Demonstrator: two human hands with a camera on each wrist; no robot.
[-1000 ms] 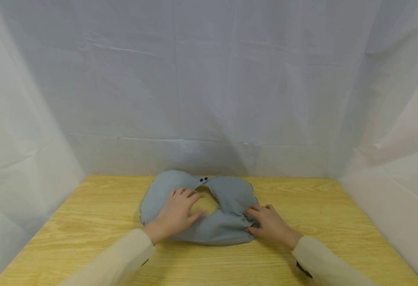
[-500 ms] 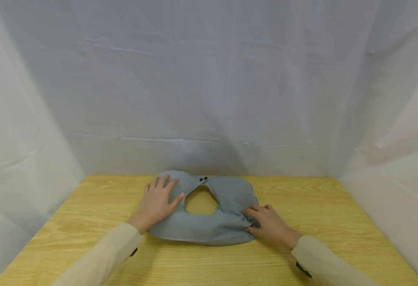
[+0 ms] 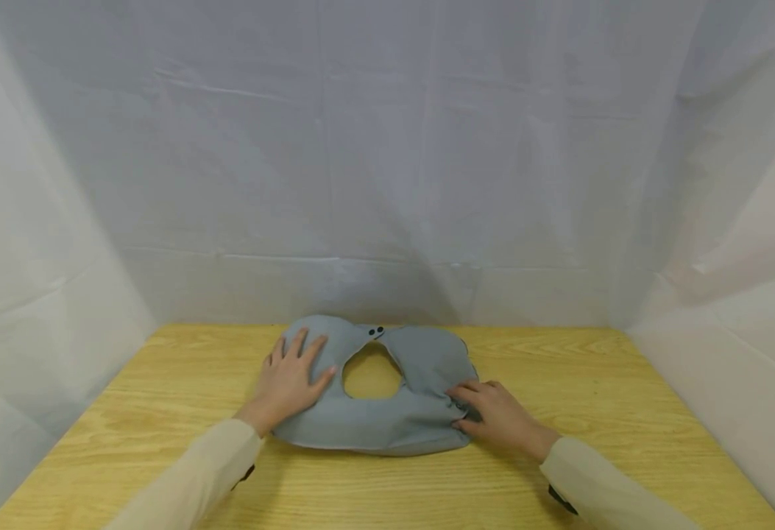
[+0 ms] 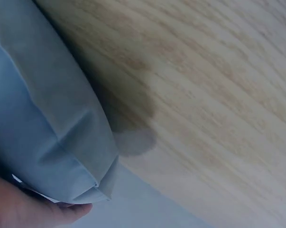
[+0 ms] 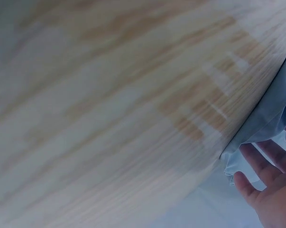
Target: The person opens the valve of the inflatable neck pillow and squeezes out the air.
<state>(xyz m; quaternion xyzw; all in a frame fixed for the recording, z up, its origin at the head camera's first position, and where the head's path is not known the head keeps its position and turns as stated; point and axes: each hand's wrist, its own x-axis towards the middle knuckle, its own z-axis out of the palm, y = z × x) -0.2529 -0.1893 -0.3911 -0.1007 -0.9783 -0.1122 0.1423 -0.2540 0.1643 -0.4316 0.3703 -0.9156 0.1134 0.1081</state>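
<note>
A grey-blue inflatable neck pillow (image 3: pixel 374 423) lies flat on the table, its two ends meeting at the back by dark snap buttons (image 3: pixel 376 332). My left hand (image 3: pixel 288 386) rests on the pillow's left side with fingers spread. In the left wrist view, only part of that hand shows under the pillow's seamed edge (image 4: pixel 76 142). At the front right corner, my right hand (image 3: pixel 496 416) holds the pillow around a small clear valve (image 3: pixel 458 405), thumb and fingertips on either side of it, the fabric puckered there. In the right wrist view, the other fingers (image 5: pixel 263 166) extend loosely beside the fabric.
A light wooden table (image 3: pixel 559 361) carries the pillow close to its back edge. White sheeting (image 3: pixel 387 184) hangs behind the table and along both sides. Pale sleeves (image 3: pixel 191 471) cover both forearms.
My left hand has moved left from over the pillow's central hole onto its left side, uncovering the hole. My right hand has stayed at the front right corner.
</note>
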